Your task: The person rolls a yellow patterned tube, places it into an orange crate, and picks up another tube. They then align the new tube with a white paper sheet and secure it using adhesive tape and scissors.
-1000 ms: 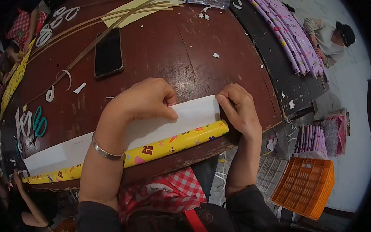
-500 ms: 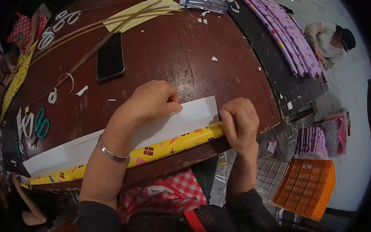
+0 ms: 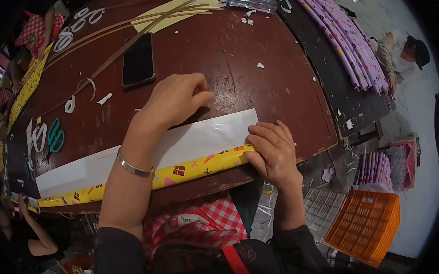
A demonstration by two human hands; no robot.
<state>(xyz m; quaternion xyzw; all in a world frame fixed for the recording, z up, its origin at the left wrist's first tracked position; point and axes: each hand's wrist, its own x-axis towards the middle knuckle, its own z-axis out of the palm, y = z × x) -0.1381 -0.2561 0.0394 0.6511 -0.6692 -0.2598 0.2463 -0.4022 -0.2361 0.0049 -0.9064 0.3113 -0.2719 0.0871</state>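
Note:
A sheet of yellow patterned wrapping paper lies along the table's near edge, partly rolled up, its white underside facing up behind the roll. At the roll's right end is my right hand, its fingers and thumb closed over the paper. My left hand, with a silver bracelet on the wrist, hovers just beyond the sheet's far edge. Its fingers are bent, the thumb stands apart from the forefinger, and nothing shows between them. My left forearm crosses over the roll and hides part of it.
On the brown table lie a phone, green-handled scissors, brown strips, a plastic bottle and paper scraps. Purple rolls lie at right, near another person. An orange crate stands below.
My left hand has lifted off the white sheet, its thumb parting from the forefinger. My right hand has shifted left and closed over the roll's end. The whole view has moved slightly.

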